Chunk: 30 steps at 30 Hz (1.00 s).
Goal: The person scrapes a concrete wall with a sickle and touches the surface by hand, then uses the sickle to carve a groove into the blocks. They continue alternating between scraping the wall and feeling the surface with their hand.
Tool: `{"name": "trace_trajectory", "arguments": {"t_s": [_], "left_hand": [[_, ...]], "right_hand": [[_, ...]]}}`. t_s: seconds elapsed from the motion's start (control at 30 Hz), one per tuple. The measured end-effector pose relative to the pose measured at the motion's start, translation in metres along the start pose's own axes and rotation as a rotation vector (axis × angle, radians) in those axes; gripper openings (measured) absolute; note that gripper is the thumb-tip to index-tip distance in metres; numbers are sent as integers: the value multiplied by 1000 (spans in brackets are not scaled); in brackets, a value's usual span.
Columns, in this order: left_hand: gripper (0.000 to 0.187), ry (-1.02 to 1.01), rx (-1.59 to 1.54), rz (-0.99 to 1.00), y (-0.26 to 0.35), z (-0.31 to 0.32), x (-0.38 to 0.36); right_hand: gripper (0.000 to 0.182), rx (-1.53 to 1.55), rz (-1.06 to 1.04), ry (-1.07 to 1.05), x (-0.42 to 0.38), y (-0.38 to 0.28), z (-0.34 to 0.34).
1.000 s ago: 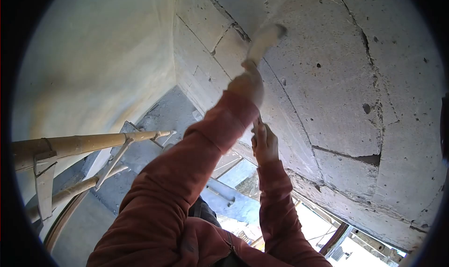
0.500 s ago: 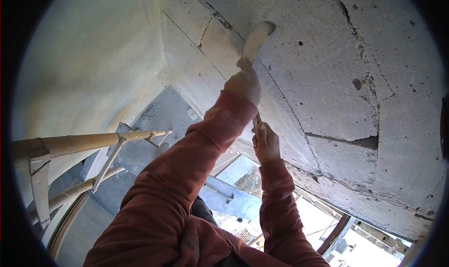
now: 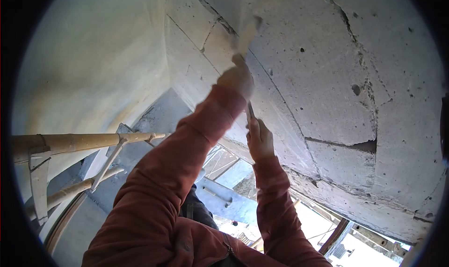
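Above my hands, a long-handled tool with a pale, elongated head (image 3: 247, 38) and a darker tip is against or close to the grey block wall (image 3: 327, 94); motion blur hides its exact kind. My left hand (image 3: 237, 81) wraps round the tool just below that head. Lower down, my right hand (image 3: 260, 140) is closed round the thin handle (image 3: 250, 110), which runs up toward the left hand. Both arms reach upward in red-brown sleeves.
At the left, a bamboo ladder (image 3: 84, 141) leans near a smooth plastered wall (image 3: 93, 56). Cracks and open joints cross the block wall. Far below are a blue-grey surface (image 3: 224, 197) and a bright opening with a dark post (image 3: 337, 234).
Both hands have shifted slightly left, and the tool's head has moved left and a little upward across the wall. Both grips stay closed.
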<state>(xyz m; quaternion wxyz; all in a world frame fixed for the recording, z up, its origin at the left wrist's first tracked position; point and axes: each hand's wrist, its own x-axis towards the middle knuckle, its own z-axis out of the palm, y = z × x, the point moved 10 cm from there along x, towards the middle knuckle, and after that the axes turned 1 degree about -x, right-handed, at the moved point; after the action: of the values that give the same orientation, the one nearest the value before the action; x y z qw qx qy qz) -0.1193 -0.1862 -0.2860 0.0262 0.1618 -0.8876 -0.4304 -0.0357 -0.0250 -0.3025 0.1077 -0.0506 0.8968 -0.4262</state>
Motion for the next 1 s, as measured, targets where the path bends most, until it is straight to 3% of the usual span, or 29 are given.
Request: {"name": "trace_trajectory", "arguments": {"t_s": [0.03,0.1,0.13,0.2,0.27,0.4,0.57,0.63,0.7,0.77,0.87,0.93,1.0], "left_hand": [[45,-123,0,-13,10,21,-22],[44,-289,-22,-46,17,50,-52],[44,-283,-20,-49,8,50,-38],[39,94,-13,6,-6,21,-6],[34,-28,46,33,-4,13,-1],[32,77,81,78,5,15,-14],[36,-207,-78,119,60,86,-98],[53,-334,13,86,62,96,-100],[39,2,-82,79,36,62,-58],[39,-44,-26,136,30,42,-34],[38,-30,63,217,38,37,-45],[38,-1,29,125,39,41,-51],[38,-55,-54,160,61,62,-85]], "right_hand": [[33,21,205,-74,-28,22,-10],[33,-5,211,-51,-56,43,-28],[33,-3,206,-56,-40,37,-20],[49,-119,-1,-27,-7,6,-7],[48,-144,-78,17,3,3,1],[45,-106,57,5,-15,19,-5],[51,206,339,32,-107,74,-68],[43,106,290,8,-106,91,-79],[35,-192,49,19,-53,39,-57],[46,-235,-112,132,-33,29,-34],[44,-184,-22,179,-48,26,-36],[44,-79,44,81,-55,29,-46],[48,-1,102,60,-85,54,-73]]}}
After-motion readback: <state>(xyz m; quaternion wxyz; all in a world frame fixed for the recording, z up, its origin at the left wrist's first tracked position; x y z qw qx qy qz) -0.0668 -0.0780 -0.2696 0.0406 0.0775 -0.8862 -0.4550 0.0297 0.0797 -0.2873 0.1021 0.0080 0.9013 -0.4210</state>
